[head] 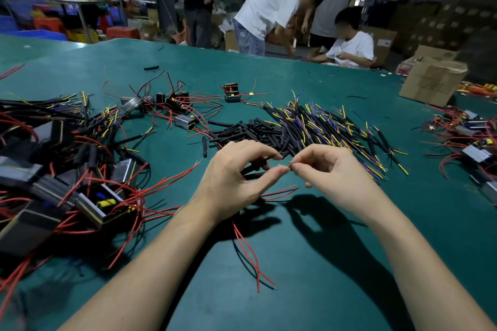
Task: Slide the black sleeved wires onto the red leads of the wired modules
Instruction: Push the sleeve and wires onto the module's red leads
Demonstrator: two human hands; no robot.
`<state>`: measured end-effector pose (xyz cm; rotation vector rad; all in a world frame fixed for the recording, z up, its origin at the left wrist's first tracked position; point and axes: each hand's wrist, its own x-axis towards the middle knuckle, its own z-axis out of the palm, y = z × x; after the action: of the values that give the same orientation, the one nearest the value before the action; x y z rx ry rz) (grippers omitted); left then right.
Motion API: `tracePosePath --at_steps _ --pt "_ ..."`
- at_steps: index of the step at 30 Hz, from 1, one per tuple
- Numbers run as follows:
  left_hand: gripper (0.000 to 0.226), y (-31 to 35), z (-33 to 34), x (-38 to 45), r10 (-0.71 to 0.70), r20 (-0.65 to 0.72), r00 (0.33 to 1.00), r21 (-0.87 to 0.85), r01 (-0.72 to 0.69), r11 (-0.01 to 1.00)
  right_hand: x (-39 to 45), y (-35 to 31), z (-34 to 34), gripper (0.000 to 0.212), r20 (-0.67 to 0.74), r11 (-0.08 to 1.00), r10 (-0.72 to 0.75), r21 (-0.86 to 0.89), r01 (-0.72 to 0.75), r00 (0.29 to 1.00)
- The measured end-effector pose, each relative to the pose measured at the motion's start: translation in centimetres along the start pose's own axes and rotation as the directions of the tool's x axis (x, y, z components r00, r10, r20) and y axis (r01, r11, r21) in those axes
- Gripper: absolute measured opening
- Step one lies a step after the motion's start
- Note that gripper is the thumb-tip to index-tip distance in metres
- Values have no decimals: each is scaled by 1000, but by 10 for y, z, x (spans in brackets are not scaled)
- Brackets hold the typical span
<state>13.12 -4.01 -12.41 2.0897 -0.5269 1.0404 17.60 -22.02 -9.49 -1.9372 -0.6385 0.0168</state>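
Above the green table, my left hand [236,177] pinches a black sleeved wire [258,166] between thumb and fingers. My right hand [330,172] pinches a thin wire end [289,166] right next to the left thumb tip. Red leads [279,192] run out below the hands and trail toward me, with two more red leads [250,252] lying under my left wrist. Just beyond the hands lies a heap of black sleeved wires with yellow and blue tips [317,126]. The module these red leads belong to is hidden by my left hand.
A pile of wired modules [67,169] with red leads fills the left side. More modules [174,105] lie farther back, and others [473,142] at the right edge. A cardboard box [433,80] stands at the back right. People work beyond the table's far edge.
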Motion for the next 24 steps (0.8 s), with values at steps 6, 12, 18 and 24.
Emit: tracePosePath --at_steps 6,12,18,24 --pt "17 -2 -2 1 15 122 992 26 -18 1000 -2 -2 -1 10 -55 998 28 -52 -31 998" --pt "7 -7 -1 1 -80 94 992 33 78 996 -6 -13 -19 10 98 994 82 -84 -74 992" --pt "16 -1 -2 1 -82 201 976 143 53 988 -8 -18 -3 10 181 999 5 42 -12 984" --pt "23 3 -1 1 -104 209 972 146 74 987 -4 -11 1 7 19 992 29 125 -31 999"
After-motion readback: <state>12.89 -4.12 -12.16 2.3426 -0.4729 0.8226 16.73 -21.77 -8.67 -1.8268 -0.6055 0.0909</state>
